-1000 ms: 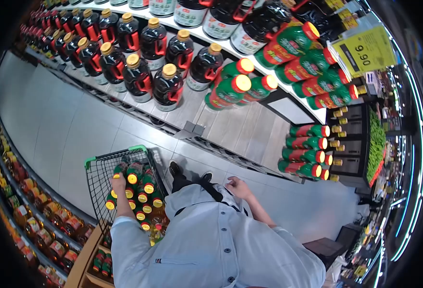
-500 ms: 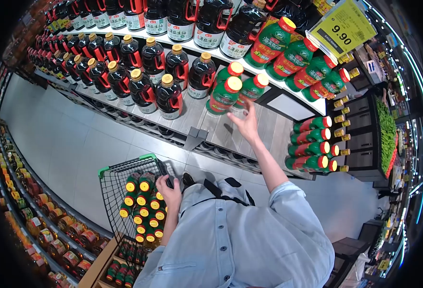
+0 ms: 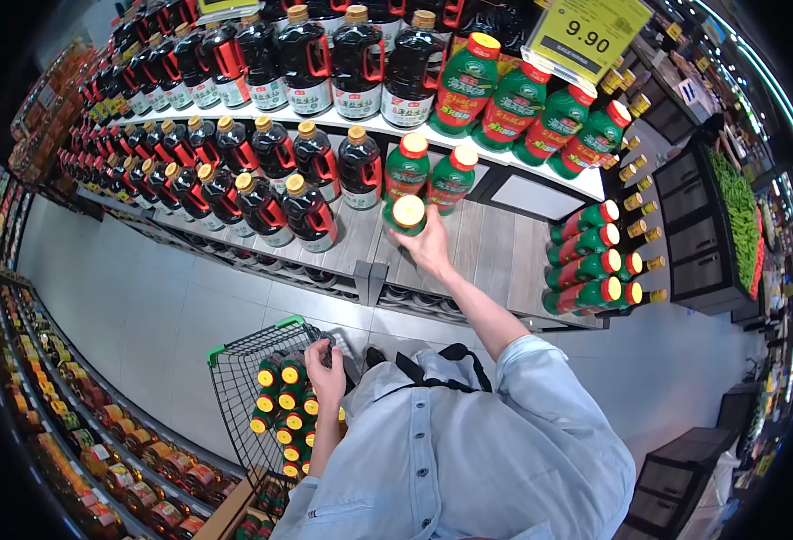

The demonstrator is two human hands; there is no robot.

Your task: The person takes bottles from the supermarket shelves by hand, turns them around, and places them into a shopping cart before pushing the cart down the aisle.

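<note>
My right hand (image 3: 427, 245) is wrapped round a green bottle with a yellow cap (image 3: 405, 214), held just in front of two similar green bottles (image 3: 451, 180) on the lower wooden shelf (image 3: 347, 238). My left hand (image 3: 326, 369) is at the near right edge of the shopping cart (image 3: 234, 378), its fingers curled; whether it grips the rim cannot be made out. Inside the cart several green bottles with yellow caps (image 3: 289, 400) stand close together, to the left of my left hand.
Dark bottles with red handles (image 3: 309, 216) line the lower shelf at left. More green bottles (image 3: 468, 85) stand on the upper shelf under a yellow price sign (image 3: 585, 36). A group of green bottles (image 3: 585, 261) is at right. Oil bottles (image 3: 126, 459) fill shelves at lower left.
My right hand has reached up to the shelf and taken hold of the front green bottle. My left hand has moved from the bottles in the cart to its right edge.
</note>
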